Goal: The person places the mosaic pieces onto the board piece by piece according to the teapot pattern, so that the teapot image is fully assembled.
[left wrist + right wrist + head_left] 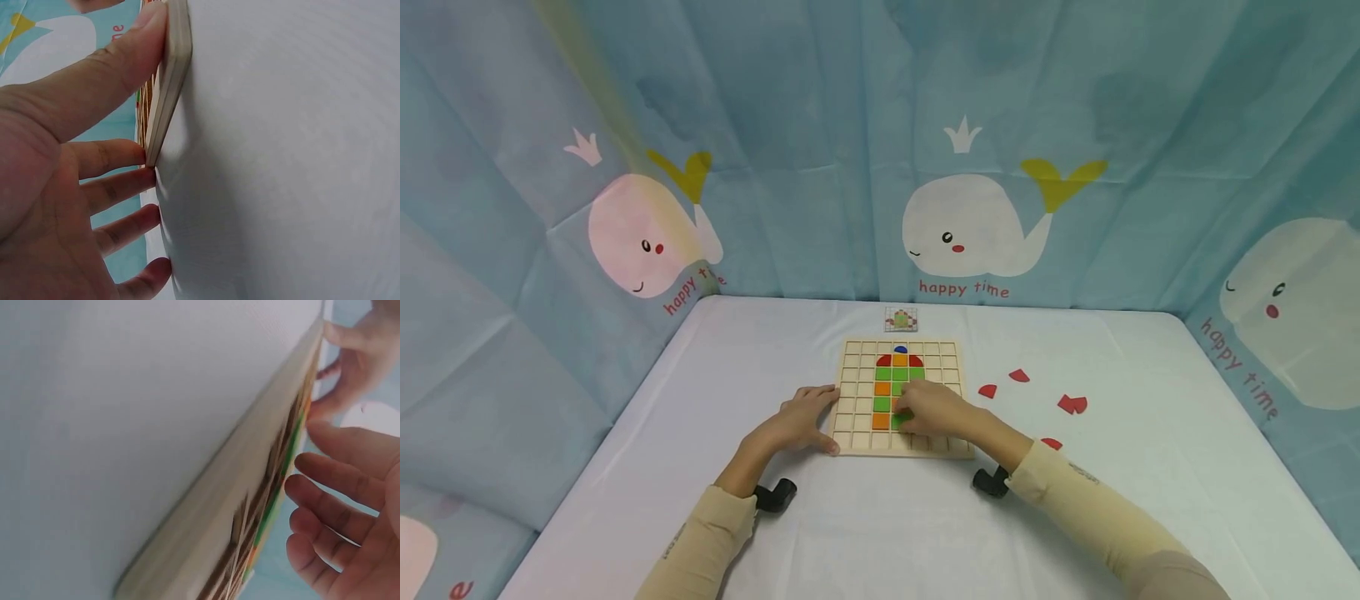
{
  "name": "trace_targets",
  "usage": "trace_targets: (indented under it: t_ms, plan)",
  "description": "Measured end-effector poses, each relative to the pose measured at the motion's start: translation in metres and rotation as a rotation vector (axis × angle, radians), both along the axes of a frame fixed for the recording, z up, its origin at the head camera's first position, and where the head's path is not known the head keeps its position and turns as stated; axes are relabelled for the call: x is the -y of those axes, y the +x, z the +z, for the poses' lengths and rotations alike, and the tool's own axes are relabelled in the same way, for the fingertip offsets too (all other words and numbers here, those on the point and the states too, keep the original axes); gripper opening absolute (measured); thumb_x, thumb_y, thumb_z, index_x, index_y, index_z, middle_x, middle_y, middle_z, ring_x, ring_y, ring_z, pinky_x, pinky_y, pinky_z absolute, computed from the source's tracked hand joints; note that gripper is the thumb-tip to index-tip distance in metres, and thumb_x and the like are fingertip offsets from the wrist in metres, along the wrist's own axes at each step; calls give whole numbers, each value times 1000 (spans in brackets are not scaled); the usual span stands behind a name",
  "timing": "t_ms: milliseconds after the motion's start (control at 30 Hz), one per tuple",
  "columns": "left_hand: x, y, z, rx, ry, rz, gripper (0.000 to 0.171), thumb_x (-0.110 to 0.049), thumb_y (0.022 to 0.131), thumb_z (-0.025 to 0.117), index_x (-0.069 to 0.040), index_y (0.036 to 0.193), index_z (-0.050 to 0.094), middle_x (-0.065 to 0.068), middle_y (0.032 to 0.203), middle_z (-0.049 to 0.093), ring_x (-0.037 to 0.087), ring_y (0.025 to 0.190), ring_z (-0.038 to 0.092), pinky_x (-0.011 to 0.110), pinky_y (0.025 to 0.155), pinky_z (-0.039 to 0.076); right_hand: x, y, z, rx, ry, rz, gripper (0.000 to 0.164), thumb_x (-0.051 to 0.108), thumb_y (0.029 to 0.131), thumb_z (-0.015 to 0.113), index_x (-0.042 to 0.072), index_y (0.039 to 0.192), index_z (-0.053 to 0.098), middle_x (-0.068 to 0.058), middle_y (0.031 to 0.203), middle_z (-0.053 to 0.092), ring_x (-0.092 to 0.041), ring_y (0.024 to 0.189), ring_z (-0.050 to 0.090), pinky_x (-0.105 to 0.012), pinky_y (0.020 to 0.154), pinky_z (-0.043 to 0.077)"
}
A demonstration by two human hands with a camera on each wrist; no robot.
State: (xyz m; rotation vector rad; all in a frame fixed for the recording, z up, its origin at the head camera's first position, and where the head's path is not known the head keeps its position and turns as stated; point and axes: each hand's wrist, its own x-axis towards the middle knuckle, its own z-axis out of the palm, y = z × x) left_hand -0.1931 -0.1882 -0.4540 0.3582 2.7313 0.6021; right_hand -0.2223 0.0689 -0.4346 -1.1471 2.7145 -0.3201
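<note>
Board [855,402] sits in the lower middle of the head view, with tiles [882,404] on it. The left hand [797,421] touches its left edge, fingers apart; the right hand [936,408] is over the tiles, fingers loosely bent. Red pieces [988,390] lie lower right.

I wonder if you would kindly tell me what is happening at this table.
A person is working on a gridded board. The left hand touches its left edge, while the right hand is over the coloured pieces set in the middle columns. Several loose red pieces lie to the right of the board, and a small picture card lies beyond it.
</note>
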Motion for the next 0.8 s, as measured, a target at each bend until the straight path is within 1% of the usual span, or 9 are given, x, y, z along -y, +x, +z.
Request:
trace_targets:
  t_ms: [133, 300, 433, 533, 667, 800]
  plan:
    - [0, 0, -1, 1, -10, -4, 95, -31, 71, 86, -5, 149, 38, 15, 157, 33, 39, 143, 28, 64, 109, 28, -14, 0, 6, 19, -47, -27, 21, 26, 87, 73, 10, 101, 77, 1, 93, 67, -12, 86, 53, -29, 80, 50]
    - [0, -1, 1, -3, -7, -12, 95, -31, 71, 86, -5, 149, 38, 16, 156, 33, 40, 143, 28, 65, 109, 28, -41, 2, 15, -13, -72, -57, 19, 23, 88, 71, 9, 99, 77, -1, 92, 68, -14, 87, 57, -31, 81, 52]
    - [0, -1, 1, -2, -5, -7, 95, -31, 71, 86, -5, 149, 38, 16, 157, 33, 40, 143, 27, 65, 110, 27, -64, 4, 18, -29, -52, -95, 18, 22, 88, 71, 9, 99, 77, 1, 91, 67, -14, 88, 58, -31, 82, 53]
    - [0, -1, 0, 0, -4, -2, 95, -30, 71, 86, -6, 149, 38, 15, 157, 33, 39, 143, 27, 64, 110, 27, -80, 9, 18, -7, -49, -148, 19, 24, 88, 71, 10, 100, 77, 2, 91, 66, -14, 90, 57, -32, 82, 53]
    - [0, -1, -2, -9, -8, -5, 94, -31, 70, 87, -5, 148, 39, 15, 156, 34, 39, 143, 28, 65, 109, 28, -98, 18, 17, 3, -27, -210, 18, 25, 87, 73, 11, 98, 77, 3, 91, 66, -13, 88, 55, -30, 78, 52]
    - [0, -1, -2, -11, -2, -1, 94, -30, 70, 87, -5, 148, 39, 15, 156, 34, 39, 143, 28, 65, 109, 28, -111, 25, 14, -27, 6, -248, 19, 27, 84, 75, 12, 95, 77, 3, 90, 65, -11, 84, 52, -28, 73, 51]
